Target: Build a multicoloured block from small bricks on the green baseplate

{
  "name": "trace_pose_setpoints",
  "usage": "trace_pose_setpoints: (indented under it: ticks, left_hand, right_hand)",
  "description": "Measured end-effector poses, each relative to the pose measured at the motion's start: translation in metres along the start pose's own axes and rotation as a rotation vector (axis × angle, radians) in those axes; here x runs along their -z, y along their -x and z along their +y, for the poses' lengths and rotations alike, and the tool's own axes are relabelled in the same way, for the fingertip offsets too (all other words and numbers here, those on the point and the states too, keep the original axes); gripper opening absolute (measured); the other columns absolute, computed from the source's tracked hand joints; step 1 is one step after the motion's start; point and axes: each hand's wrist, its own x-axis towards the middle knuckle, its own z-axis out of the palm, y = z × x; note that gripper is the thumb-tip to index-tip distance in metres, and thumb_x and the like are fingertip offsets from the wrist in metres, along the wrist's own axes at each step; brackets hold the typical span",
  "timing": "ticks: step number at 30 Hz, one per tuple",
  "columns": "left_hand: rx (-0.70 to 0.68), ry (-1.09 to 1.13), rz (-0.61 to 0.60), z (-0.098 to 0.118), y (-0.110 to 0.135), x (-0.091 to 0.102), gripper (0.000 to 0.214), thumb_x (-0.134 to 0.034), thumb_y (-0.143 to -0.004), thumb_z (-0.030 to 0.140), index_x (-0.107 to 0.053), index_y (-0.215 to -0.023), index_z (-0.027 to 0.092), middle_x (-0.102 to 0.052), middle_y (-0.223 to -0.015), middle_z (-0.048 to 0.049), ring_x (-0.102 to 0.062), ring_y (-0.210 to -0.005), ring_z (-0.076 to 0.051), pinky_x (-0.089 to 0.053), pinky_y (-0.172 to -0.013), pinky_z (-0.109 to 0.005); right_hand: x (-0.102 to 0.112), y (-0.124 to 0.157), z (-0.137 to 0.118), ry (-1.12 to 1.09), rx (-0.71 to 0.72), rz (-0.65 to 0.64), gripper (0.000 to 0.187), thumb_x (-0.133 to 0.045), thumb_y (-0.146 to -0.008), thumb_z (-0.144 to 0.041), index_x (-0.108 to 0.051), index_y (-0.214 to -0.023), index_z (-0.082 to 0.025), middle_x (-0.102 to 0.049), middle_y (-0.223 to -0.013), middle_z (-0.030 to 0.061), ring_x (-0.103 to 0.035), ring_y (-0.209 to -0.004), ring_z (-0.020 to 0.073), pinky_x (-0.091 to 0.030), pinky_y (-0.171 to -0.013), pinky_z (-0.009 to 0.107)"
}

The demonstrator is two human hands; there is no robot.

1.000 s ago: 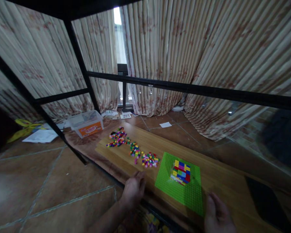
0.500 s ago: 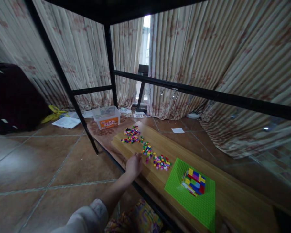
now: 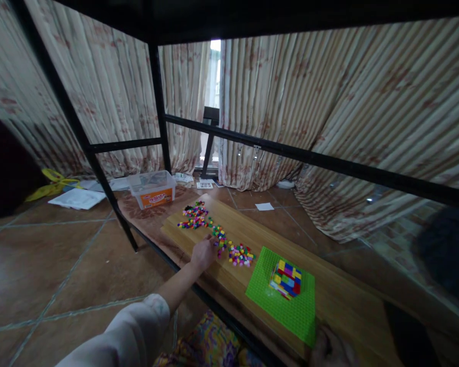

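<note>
My left hand (image 3: 203,253) reaches over the wooden board with its fingers drawn together, at the edge of a loose pile of small coloured toy bricks (image 3: 219,234). Whether a brick is in those fingers is hidden. A second group of bricks (image 3: 240,255) lies to its right, and another pile (image 3: 194,216) farther back. On a green studded baseplate (image 3: 283,318) stands a small block built of multicoloured bricks (image 3: 286,279). My right hand (image 3: 331,347), dim and blurred, is low in the picture beside the baseplate's near right corner.
The wooden board (image 3: 352,290) lies inside a black metal frame (image 3: 317,160) with bars overhead and in front. A clear plastic box (image 3: 152,189) with an orange label stands at the far left end. Patterned curtains (image 3: 268,102) hang behind; papers (image 3: 264,206) lie on the tiled floor.
The view has swung to the right, so things appear shifted left. My left hand has moved in closer to the bricks, and more of my right hand now shows beside the baseplate.
</note>
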Motion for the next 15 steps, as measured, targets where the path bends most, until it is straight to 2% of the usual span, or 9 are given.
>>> trace_pose_setpoints:
  ticks: [7, 15]
  left_hand:
    - [-0.019, -0.033, -0.016, 0.0003, -0.0016, 0.0010, 0.018, -0.042, -0.090, 0.026, -0.060, -0.093, 0.022, -0.060, -0.105, -0.0048, -0.062, -0.089, -0.017, -0.043, -0.071, -0.023]
    - [-0.045, -0.007, -0.019, 0.0050, 0.0068, 0.0056, 0.011, -0.045, -0.089, 0.019, -0.056, -0.091, 0.017, -0.061, -0.102, -0.0081, -0.063, -0.087, -0.017, -0.044, -0.073, -0.025]
  right_hand:
    - [-0.0001, -0.0018, -0.0008, 0.030, 0.001, -0.025, 0.040, -0.038, -0.083, -0.042, -0.069, -0.092, -0.020, -0.065, -0.093, 0.0120, -0.059, -0.079, 0.0236, -0.043, -0.067, 0.034]
    - [-0.0018, -0.0013, -0.0012, -0.003, 0.048, 0.006, 0.036, -0.039, -0.083, -0.039, -0.069, -0.088, -0.019, -0.065, -0.088, 0.0122, -0.059, -0.078, 0.0248, -0.043, -0.065, 0.035]
